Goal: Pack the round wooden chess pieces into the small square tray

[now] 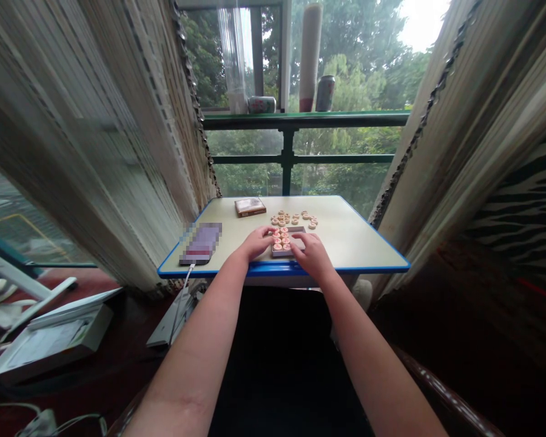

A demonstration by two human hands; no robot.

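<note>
A shallow open box (295,230) lies near the table's front edge. Two columns of round, pale xiangqi pieces with red markings (282,239) fill its left part. At the box's left side is my left hand (256,241), its fingertips touching the rim or the pieces beside it; its fingers are apart. My right hand (313,254) reaches over the box's right part. Its thumb and index finger are spread, with the thumb close to the nearest pieces and nothing visible between them. Beyond the box, several loose xiangqi pieces (282,219) are scattered on the table, some stacked or overlapping.
The pale table (350,237) has a blue edge. A flat brown box (250,207) lies at the back left, and a blurred phone (202,243) with a white cable lies at the left. A can (325,93) and stacked cups (310,57) stand on the window ledge.
</note>
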